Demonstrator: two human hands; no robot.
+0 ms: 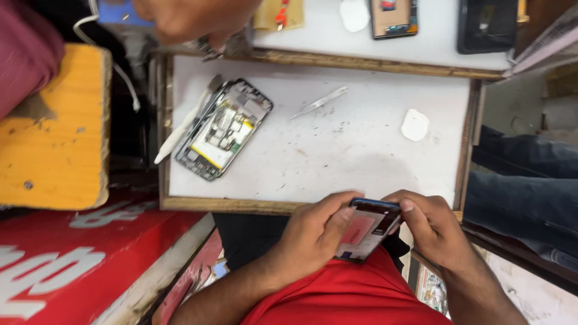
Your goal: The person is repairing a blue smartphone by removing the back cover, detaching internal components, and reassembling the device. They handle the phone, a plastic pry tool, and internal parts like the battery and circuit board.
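I gripped the phone (367, 229) with both my left hand (313, 235) and right hand (430, 229), near the opened phone (224, 129) and tweezers (319, 103) on the tray (361, 150).

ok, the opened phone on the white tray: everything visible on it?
The opened phone lies flat and slanted in the left part of the white tray, back cover off. A dark metal-looking frame surrounds a pale battery with a yellow edge, small boards and cables. A white stick-like tool lies along its left side, seemingly touching. No hand touches it; tweezers lie apart to its right.
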